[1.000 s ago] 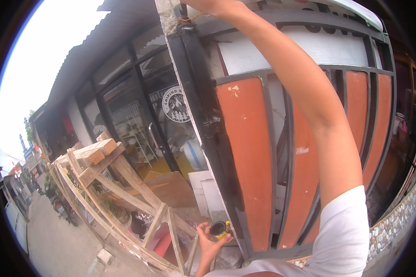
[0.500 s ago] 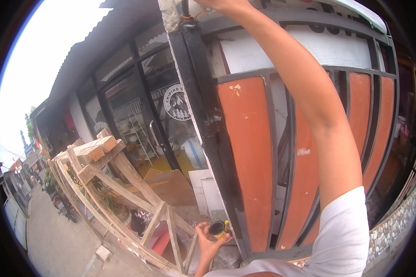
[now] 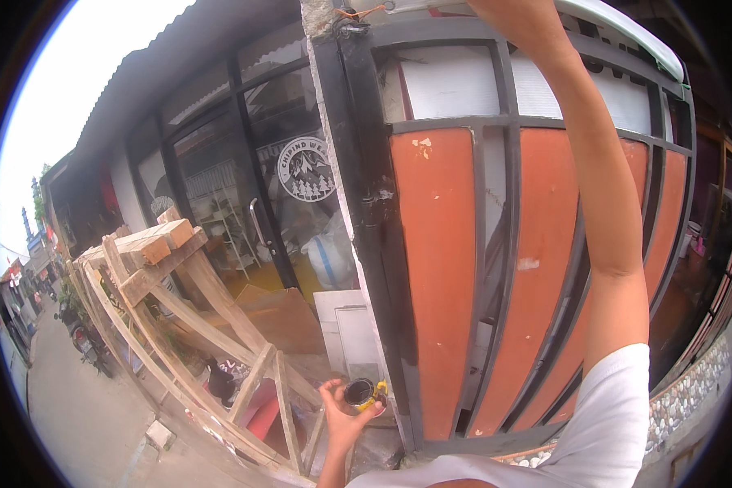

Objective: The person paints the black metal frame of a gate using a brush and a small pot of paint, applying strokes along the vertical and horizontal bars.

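Low in the middle, my left hand [image 3: 343, 422] is closed around a small round tin [image 3: 359, 392]. The tin is dark inside, with yellow on its near side and right edge. My right arm rises past the gate [image 3: 445, 268], which has a black metal frame and orange panels. At the top edge my right hand [image 3: 508, 15] is cut off by the picture near the gate's upper bar. Its fingers and anything in them are out of sight. Left of it, an orange wire [image 3: 361, 14] is tied around the black post [image 3: 358, 163].
A rough wooden frame [image 3: 260, 374] stands left of my left hand, with timber pieces [image 3: 150, 244] on top. Behind it are a glass door [image 3: 220, 203], a cardboard sheet [image 3: 289, 325] and white panels [image 3: 351, 325]. A motorcycle [image 3: 89, 346] stands along the lane.
My right arm has moved to the right along the top of the gate, away from the wired post. The view has shifted slightly; my left hand still holds the tin.
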The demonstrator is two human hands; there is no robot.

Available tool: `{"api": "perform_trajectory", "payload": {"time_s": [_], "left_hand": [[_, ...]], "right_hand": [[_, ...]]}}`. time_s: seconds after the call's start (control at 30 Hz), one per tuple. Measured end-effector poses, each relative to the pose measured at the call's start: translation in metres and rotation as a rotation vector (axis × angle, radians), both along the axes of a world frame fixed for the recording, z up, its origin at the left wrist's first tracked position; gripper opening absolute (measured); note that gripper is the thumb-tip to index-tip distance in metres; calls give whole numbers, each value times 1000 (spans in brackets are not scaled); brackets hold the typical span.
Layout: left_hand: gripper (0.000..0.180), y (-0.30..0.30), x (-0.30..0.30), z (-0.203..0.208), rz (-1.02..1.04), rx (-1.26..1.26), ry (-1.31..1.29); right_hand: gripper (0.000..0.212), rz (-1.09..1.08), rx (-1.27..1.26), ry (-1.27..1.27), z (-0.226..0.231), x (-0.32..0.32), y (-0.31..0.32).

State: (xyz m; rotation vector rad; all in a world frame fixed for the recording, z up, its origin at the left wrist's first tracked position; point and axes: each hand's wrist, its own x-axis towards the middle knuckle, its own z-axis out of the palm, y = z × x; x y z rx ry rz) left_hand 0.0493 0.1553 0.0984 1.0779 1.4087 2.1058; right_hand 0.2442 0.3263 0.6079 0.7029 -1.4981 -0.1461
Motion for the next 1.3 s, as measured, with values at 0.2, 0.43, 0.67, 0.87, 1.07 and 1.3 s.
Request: {"api": "perform_trajectory", "payload": {"time_s": [0.2,0.43,0.67,0.87,1.07,1.3], "left_hand": [[83,-14,-29,13,23,-3,95],[86,-13,-43,-16,-58,-35,83],[89,-17,-55,-28,-148,-67,46],[88,-21,-67,-32,-170,-37,10],[87,-21,-71,-39,-190,-82,-25],[87,-22,-73,-40,-209,-106,-17]], "right_hand": [[33,-709,295,119,-87,-11,8],[36,-900,428,253,-101,-33,12],[42,-997,411,244,-95,-45,13],[33,-1100,441,268,-77,-47,14],[35,-1087,446,303,-65,-55,7],[33,-1124,407,90,-86,-67,1]]}}
